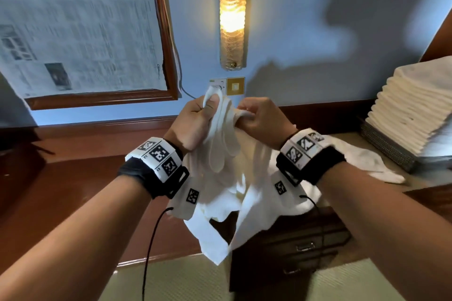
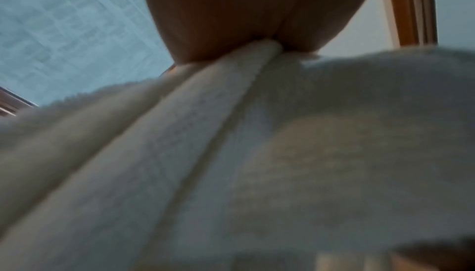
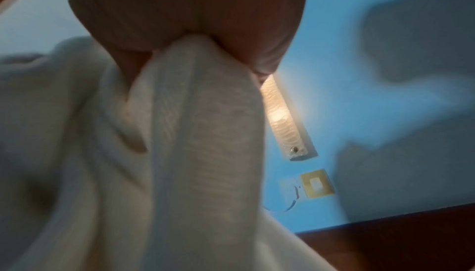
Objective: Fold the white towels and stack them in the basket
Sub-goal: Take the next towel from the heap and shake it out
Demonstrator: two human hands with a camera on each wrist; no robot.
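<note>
Now, hands: both are up at chest height in front of the wall, close together, each clenched on the same cloth.
Left hand (image 1: 193,117): fist closed round a bunched corner of the white towel (image 1: 227,193), thumb pressed on top; the left wrist view shows cloth squeezed out from under the fingers (image 2: 231,21).
Right hand (image 1: 261,117): fingers curled and pinching the upper edge just beside the left.
Why held so: my read is that they are hunting along the edge for corners, so the towel can hang free and be spread before the first fold.
Towel position: it dangles from the two grips, crumpled, its tail dropping in front of the dark drawer unit (image 1: 305,247).
Second towel (image 1: 367,164): it lies loose on the counter (image 1: 420,178), unfolded, to the right of the hands.
Basket (image 1: 389,146): woven, at the far right on the counter, just beyond the loose towel.
Basket contents: a tall stack of folded towels (image 1: 413,110) rising well above its rim, so most of the job looks done.
</note>
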